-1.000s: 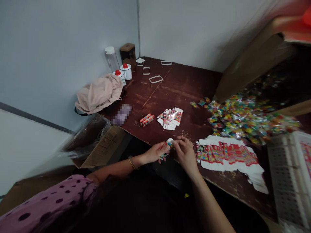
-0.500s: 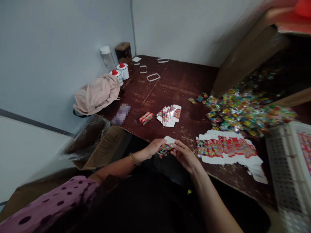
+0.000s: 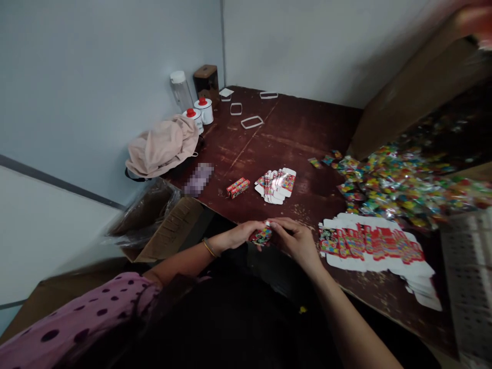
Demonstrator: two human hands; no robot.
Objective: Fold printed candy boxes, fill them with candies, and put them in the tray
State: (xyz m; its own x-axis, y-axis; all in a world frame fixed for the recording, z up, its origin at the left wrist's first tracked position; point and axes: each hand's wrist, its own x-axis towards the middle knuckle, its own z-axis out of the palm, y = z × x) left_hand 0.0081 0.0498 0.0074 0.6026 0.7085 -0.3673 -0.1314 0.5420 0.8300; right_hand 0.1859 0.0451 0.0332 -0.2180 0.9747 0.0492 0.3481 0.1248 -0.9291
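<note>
A small, colourful candy box (image 3: 262, 236) is held between my hands just off the table's front edge. My left hand (image 3: 244, 234) grips its left side, fingers closed. With the thumb and fingers of my right hand (image 3: 295, 239) I pinch the box's upper right end, where a bit of white flap shows. Behind them on the table lie two filled-out red boxes (image 3: 238, 188) side by side and a small fan of flat cartons (image 3: 275, 185). To the right is a long overlapping row of flat cartons (image 3: 374, 243). What is inside the held box is hidden.
Wrapped candies (image 3: 400, 179) spill from a tipped cardboard box (image 3: 407, 87) at right. A pale plastic basket (image 3: 465, 277) stands at the right edge. At left are a pink cloth bag (image 3: 163, 146), lidded mugs (image 3: 203, 110), a bottle (image 3: 181, 92) and an open carton (image 3: 169, 230) below.
The white end flap of the held box, broad and raised half a second ago, is now mostly folded down under my right fingers. The view has swung slightly left.
</note>
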